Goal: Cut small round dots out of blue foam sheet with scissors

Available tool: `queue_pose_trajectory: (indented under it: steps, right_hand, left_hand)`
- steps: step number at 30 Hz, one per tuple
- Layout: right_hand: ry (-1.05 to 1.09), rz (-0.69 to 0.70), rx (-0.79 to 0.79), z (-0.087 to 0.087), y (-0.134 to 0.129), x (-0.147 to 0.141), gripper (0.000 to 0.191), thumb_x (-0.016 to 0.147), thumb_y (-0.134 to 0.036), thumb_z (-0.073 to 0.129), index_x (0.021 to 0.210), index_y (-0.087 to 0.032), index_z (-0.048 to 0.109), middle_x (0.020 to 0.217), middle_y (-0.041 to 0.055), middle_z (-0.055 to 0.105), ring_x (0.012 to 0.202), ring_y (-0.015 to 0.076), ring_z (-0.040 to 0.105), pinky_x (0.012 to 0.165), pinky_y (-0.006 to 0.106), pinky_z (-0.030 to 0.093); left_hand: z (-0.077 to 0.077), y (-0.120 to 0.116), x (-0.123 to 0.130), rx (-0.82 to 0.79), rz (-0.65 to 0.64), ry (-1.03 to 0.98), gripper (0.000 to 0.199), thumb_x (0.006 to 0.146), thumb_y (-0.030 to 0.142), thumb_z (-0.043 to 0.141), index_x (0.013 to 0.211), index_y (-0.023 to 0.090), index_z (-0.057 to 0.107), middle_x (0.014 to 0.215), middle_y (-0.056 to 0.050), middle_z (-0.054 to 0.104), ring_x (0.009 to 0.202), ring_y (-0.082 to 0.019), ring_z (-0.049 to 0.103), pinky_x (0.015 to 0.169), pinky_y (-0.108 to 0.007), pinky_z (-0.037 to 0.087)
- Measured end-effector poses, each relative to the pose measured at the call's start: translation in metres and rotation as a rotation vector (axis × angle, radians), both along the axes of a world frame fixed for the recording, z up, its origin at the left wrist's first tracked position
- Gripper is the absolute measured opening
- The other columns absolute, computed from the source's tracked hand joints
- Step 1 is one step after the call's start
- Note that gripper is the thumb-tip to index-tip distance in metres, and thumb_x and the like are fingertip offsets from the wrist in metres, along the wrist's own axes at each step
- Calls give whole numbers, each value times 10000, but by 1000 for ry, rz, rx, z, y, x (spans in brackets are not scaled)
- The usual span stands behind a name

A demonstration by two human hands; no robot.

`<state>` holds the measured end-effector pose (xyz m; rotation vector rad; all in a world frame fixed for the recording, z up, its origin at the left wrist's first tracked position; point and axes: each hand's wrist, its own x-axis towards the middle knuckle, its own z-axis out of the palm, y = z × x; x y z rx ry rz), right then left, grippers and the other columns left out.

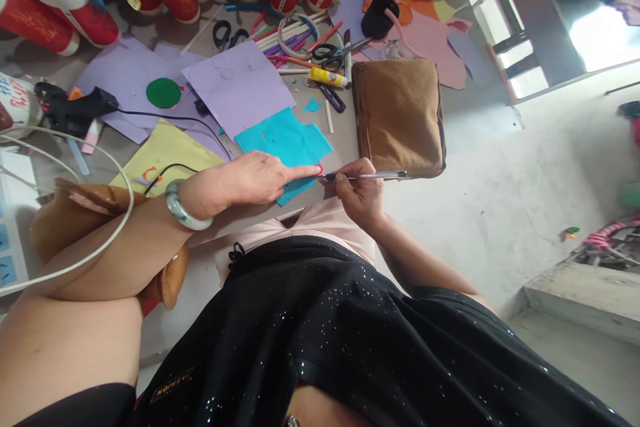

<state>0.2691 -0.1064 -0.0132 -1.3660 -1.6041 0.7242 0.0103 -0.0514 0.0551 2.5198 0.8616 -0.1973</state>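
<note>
By the half-open left hand (255,177), forefinger extended, a red ring (321,167) is touched at the blue paper's (283,140) edge; a pen (390,175) is gripped by the right hand (363,197).

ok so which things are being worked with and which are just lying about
In use:
Slim clear pen, in the right hand
Small red ring, at the left hand
Bright blue paper sheet, under the left hand

Seemingly just lying about:
Brown fabric zip pouch
Yellow glue stick
Round green disc
Black glue gun
</note>
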Motion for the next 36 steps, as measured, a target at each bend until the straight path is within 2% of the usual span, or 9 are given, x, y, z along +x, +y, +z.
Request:
queue_pose_trajectory:
  steps: [8,11,14,18,20,22,24,29,36]
  right_hand:
    - [318,-46,-48,-4,9,0,288,994,-499,652,873,-274,518,538,-93,527,393,106,515,433,256,497]
    - [352,-74,26,-3,8,0,308,1034,-599,581,1020,-292,558,651,-69,650,386,97,516,438,271,510]
    - [187,-57,152,4,6,-1,271,1093,-545,520,1108,-300,635,855,-4,774,526,119,643,573,321,594]
    - [-136,96,317,7,11,-4,275,963,-467,772,1160,-288,706,1131,59,813,882,220,767,817,420,649]
    - [-252,181,350,5,16,-6,335,914,-433,830,1189,-286,705,1149,55,814,903,234,760,836,436,644]
    - [-305,198,355,4,19,-8,220,959,-367,782,1149,-286,707,1067,31,816,871,221,754,829,426,637]
    - [-267,136,355,6,21,-9,133,991,-339,738,1102,-279,698,1003,20,803,849,205,756,810,405,633]
    - [-11,-120,347,20,24,-3,260,986,-488,738,1096,-284,620,1010,27,753,826,188,765,758,387,639]
    - [-9,-159,331,27,30,15,322,945,-556,767,1043,-290,615,979,28,761,787,194,764,726,400,655]
  left_hand:
    - [1,6,2,-71,4,-31,784,928,96,505,1676,329,459,854,-37,757,671,-190,646,708,-307,458]
    - [6,7,5,-112,31,-26,755,927,109,493,1651,326,487,848,-26,756,659,-185,641,702,-302,454]
    - [11,7,7,-110,61,-43,686,954,143,478,1621,301,503,808,-15,737,646,-184,642,675,-291,433]
    - [11,7,8,56,159,-17,598,975,173,477,1573,177,507,777,-46,726,716,-228,691,676,-304,436]
    - [7,8,8,123,176,17,538,979,183,478,1510,146,552,811,-73,745,781,-255,721,694,-318,453]
    - [2,10,7,158,172,44,504,976,172,472,1464,150,593,865,-95,768,836,-270,741,713,-330,466]
    - [-3,11,7,178,174,59,516,964,150,473,1462,159,607,915,-109,787,873,-278,753,726,-339,471]
    - [-10,14,7,193,137,80,488,953,152,494,1413,164,655,927,-121,794,889,-294,761,703,-353,452]
    - [-8,14,8,200,109,105,388,951,147,496,1266,181,720,883,-114,785,842,-281,748,666,-346,410]
